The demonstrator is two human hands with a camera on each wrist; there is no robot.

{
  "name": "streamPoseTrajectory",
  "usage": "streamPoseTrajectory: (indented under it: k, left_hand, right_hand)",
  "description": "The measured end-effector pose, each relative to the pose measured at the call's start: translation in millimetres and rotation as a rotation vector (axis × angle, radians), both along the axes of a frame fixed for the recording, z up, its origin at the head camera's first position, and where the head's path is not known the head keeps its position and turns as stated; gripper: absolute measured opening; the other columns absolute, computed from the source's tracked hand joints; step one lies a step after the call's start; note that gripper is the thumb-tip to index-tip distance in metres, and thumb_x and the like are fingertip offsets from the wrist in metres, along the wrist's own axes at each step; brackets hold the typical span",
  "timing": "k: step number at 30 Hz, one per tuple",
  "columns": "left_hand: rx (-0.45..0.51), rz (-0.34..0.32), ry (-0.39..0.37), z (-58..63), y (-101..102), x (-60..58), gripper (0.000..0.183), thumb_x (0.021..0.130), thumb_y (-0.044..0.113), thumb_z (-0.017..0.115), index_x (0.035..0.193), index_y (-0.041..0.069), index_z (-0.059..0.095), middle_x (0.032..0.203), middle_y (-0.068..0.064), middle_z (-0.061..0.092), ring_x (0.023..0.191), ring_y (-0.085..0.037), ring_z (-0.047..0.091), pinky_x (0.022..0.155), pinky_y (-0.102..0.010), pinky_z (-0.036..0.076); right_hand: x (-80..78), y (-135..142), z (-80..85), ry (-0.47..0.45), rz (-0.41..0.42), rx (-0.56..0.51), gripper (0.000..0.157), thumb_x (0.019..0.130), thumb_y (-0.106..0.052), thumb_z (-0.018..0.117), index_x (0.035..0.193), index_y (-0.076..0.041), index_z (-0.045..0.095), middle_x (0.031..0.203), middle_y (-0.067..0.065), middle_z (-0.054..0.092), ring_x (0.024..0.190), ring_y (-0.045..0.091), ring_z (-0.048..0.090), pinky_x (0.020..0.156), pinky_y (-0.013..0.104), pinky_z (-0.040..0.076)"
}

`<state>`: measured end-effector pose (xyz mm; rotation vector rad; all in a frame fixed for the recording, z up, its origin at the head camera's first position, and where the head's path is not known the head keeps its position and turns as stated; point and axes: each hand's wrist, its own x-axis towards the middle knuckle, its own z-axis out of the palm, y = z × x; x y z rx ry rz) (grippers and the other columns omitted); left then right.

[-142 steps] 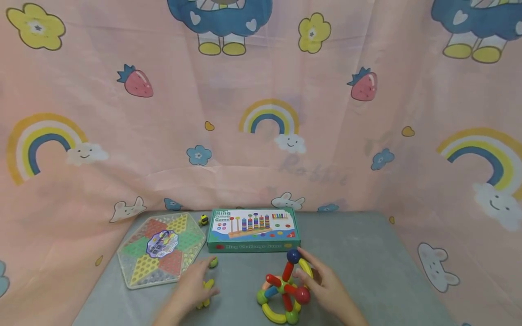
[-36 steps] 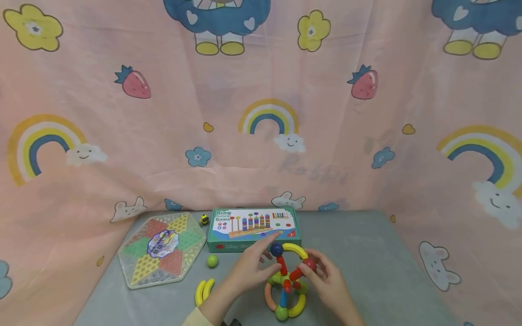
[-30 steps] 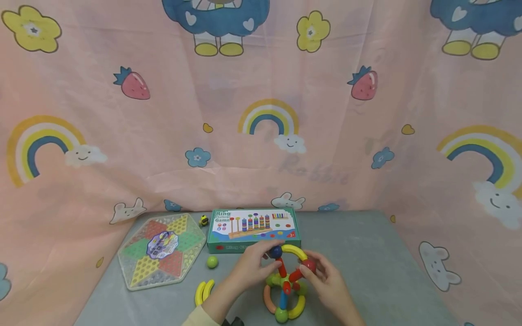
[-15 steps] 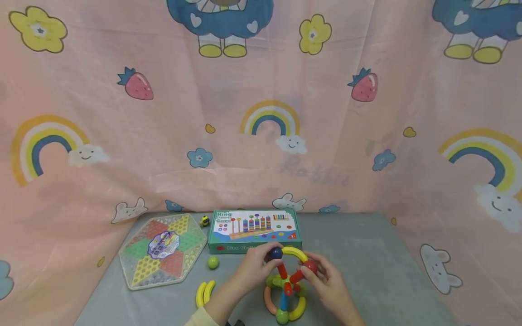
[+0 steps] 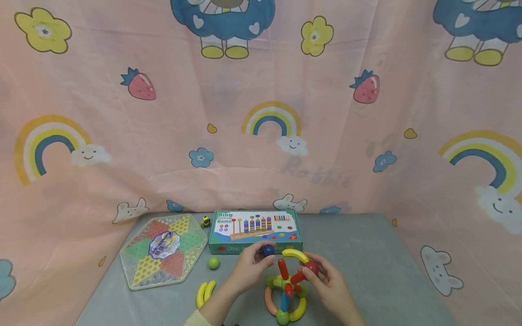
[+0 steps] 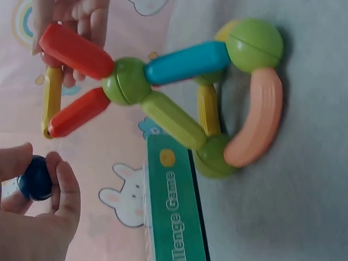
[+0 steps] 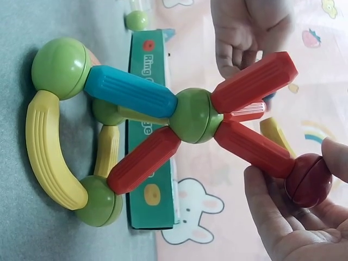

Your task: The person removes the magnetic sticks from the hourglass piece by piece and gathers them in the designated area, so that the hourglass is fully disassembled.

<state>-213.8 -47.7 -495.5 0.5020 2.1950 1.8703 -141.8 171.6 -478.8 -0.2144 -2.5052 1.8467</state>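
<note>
Head view: the left hand's grip (image 5: 248, 267) pinches a dark blue ball (image 5: 268, 251), held apart from the free end of a red rod (image 5: 283, 268), while the right hand's grip (image 5: 331, 281) pinches a red ball (image 5: 311, 267) bearing a yellow curved stick (image 5: 295, 254). Beneath them, the ball-and-rod frame (image 5: 284, 301) stands on the tabletop (image 5: 359, 253), nearer than the green box (image 5: 253, 228).

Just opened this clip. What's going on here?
Someone is working on a ball-and-stick construction toy standing on a grey table. The left hand holds a dark blue ball, apart from the toy. The right hand grips the toy's red ball, which joins a red stick and a curved yellow stick. A loose green ball and two loose yellow sticks lie to the left.
</note>
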Motion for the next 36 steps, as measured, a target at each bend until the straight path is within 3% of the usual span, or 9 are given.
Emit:
streamPoseTrajectory:
  k: [4,11,14,18,21,24,30,36]
  left_hand:
    - [-0.026,0.041,0.069,-2.4,-8.5,0.3,0.032,0.098,0.016,0.067,0.13,0.018,0.065,0.117,-0.013,0.049,0.099,-0.019,0.061,0.081,-0.022,0.054]
    - [-0.131,0.089,0.101,-6.1,-26.0,1.8,0.039,0.093,0.022,0.073,0.131,0.015,0.063,0.119,-0.008,0.061,0.094,-0.016,0.059,0.078,-0.022,0.054]
    - [-0.217,0.155,0.136,-7.2,-35.1,0.5,0.04,0.087,0.024,0.08,0.121,0.012,0.064,0.113,-0.003,0.066,0.092,-0.015,0.059,0.077,-0.024,0.053]
    - [-0.406,0.283,0.283,-11.9,-50.6,-7.2,0.035,0.08,0.021,0.086,0.109,0.016,0.066,0.105,0.003,0.067,0.097,-0.014,0.057,0.083,-0.032,0.053]
    - [-0.51,0.38,0.348,-16.0,-64.3,-13.2,0.035,0.078,0.015,0.087,0.106,0.016,0.067,0.105,0.002,0.068,0.099,-0.017,0.056,0.087,-0.039,0.052]
    - [-0.573,0.43,0.306,-19.1,-76.8,-18.5,0.036,0.076,0.011,0.087,0.107,0.015,0.068,0.105,0.0,0.069,0.101,-0.02,0.056,0.088,-0.043,0.05]
    - [-0.72,0.395,0.212,-29.9,-93.2,-28.1,0.036,0.076,0.013,0.086,0.108,0.017,0.072,0.109,-0.001,0.072,0.109,-0.025,0.055,0.097,-0.052,0.041]
    - [-0.765,0.328,0.177,-39.9,-98.8,-34.5,0.035,0.075,0.011,0.086,0.107,0.017,0.073,0.11,-0.002,0.072,0.112,-0.029,0.054,0.105,-0.058,0.03]
  right_hand:
    - [-0.4,-0.1,-1.1,0.008,0.008,-0.02,0.043,0.099,-0.022,0.066,0.138,-0.01,0.056,0.128,0.013,0.067,0.112,0.026,0.07,0.091,0.032,0.058]
    - [-0.3,-0.4,-2.6,-0.002,0.019,-0.035,0.042,0.098,-0.019,0.066,0.138,-0.008,0.056,0.126,0.014,0.068,0.111,0.026,0.07,0.088,0.031,0.059]
    - [-0.4,-0.5,-3.0,-0.012,0.022,-0.032,0.042,0.098,-0.019,0.066,0.138,-0.008,0.056,0.126,0.013,0.068,0.111,0.026,0.07,0.088,0.032,0.059]
    - [-2.1,-0.5,-2.5,-0.029,0.017,-0.012,0.044,0.098,-0.023,0.067,0.139,-0.011,0.056,0.126,0.013,0.068,0.112,0.025,0.069,0.091,0.033,0.058]
    - [-2.8,-0.4,-1.0,-0.036,0.014,0.002,0.045,0.098,-0.025,0.067,0.14,-0.012,0.056,0.127,0.012,0.068,0.112,0.024,0.068,0.091,0.033,0.058]
    - [-2.3,0.6,0.3,-0.033,0.016,-0.008,0.044,0.098,-0.024,0.067,0.139,-0.012,0.056,0.125,0.013,0.069,0.111,0.024,0.069,0.09,0.032,0.058]
    - [-2.2,1.1,0.9,-0.045,0.02,-0.016,0.047,0.097,-0.026,0.068,0.14,-0.013,0.056,0.126,0.014,0.069,0.11,0.023,0.069,0.091,0.034,0.058]
    - [-1.9,1.8,0.3,-0.04,0.016,-0.032,0.045,0.098,-0.023,0.068,0.14,-0.013,0.056,0.127,0.012,0.068,0.113,0.024,0.068,0.09,0.033,0.058]
